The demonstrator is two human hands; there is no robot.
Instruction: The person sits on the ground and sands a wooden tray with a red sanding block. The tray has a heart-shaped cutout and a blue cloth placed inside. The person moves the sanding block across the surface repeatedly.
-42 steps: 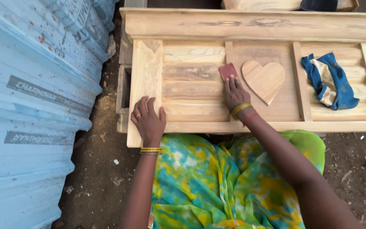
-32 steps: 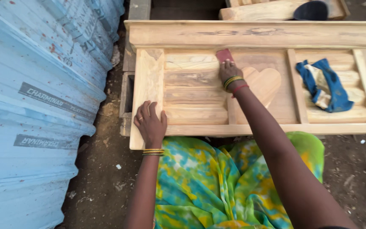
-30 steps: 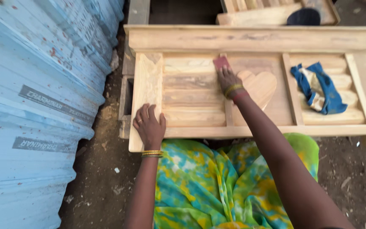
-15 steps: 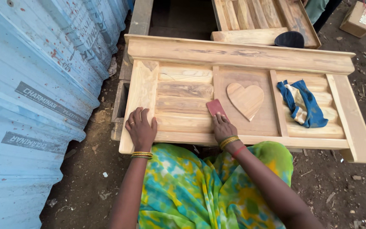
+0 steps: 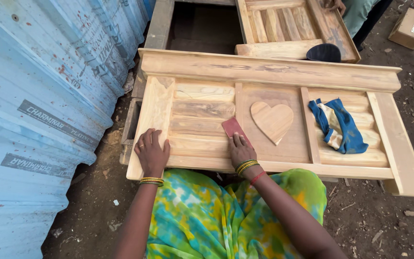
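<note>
A pale wooden panel (image 5: 269,72) with slatted sections and a carved heart (image 5: 271,121) lies flat in front of me. My right hand (image 5: 241,150) presses a small reddish sheet of sandpaper (image 5: 232,127) onto the wood just left of the heart, near the panel's front rail. My left hand (image 5: 151,152) lies flat, fingers spread, on the panel's left upright and holds nothing. Both wrists wear bangles.
A blue and cream cloth (image 5: 337,125) lies on the panel's right slats. Blue corrugated sheets (image 5: 44,110) stand at the left. A second wooden panel (image 5: 288,24) with a dark round object (image 5: 323,52) lies behind. A cardboard box (image 5: 411,28) and another person's legs (image 5: 360,14) are at the top right.
My right hand slid the sandpaper up to the panel's top edge, then back down to the front rail beside the heart. The left hand stayed on the left upright.
</note>
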